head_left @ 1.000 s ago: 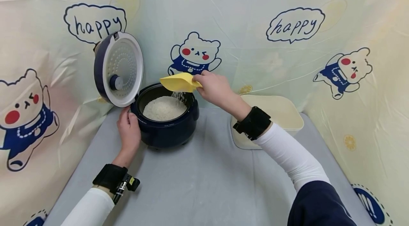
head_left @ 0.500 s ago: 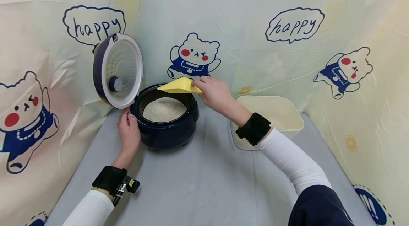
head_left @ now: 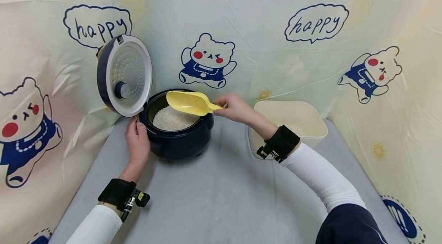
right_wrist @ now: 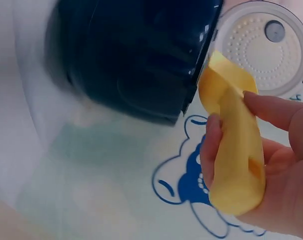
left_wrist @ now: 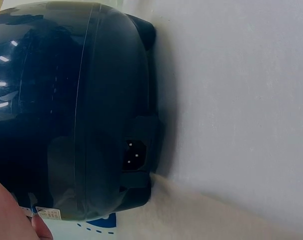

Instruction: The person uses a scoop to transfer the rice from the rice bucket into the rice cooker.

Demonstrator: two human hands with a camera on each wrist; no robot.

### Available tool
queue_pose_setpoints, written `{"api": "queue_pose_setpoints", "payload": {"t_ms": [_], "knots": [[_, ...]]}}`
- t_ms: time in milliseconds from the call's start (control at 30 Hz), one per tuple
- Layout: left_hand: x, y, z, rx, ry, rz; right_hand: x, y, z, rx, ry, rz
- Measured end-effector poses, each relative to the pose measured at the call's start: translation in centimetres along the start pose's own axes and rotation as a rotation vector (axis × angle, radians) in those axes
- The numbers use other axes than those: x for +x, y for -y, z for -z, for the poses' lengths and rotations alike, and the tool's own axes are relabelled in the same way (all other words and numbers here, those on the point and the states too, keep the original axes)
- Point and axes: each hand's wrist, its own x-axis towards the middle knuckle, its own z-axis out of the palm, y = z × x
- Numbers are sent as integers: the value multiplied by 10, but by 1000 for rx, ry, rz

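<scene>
My right hand [head_left: 236,110] grips a yellow scoop [head_left: 186,103] by its handle, above the right side of a dark blue rice cooker [head_left: 181,146]. The scoop's hollow faces up toward the head camera, and no rice shows in it. White rice [head_left: 172,118] is heaped in the cooker's pot, partly hidden behind the scoop. The round lid [head_left: 129,77] stands raised on the left. My left hand [head_left: 137,140] holds the cooker's left side near the hinge; its fingertips are mostly hidden. The left wrist view shows the cooker's power socket [left_wrist: 135,154] beside that hand.
A cream container [head_left: 309,115] stands at the back right, with its near left part behind my right forearm. A grey cloth [head_left: 221,198] covers the table. Printed curtains [head_left: 269,52] hang close behind the cooker and along both sides.
Rice was falling from the tilted scoop a second ago; none falls now. My right hand has lowered slightly and turned the scoop hollow side up. My left hand keeps its place.
</scene>
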Motion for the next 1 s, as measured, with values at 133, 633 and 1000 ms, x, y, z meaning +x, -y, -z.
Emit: {"api": "queue_pose_setpoints", "payload": {"t_ms": [133,633,1000], "knots": [[1,1,-1,-13,0,-2,-8,-10,3,300,120,-115],[0,-2,-1,23,43,17,-42,-30,15,564,208,-196],[4,-5,1,24,66,91,-140,-67,34,611,181,-226]]}}
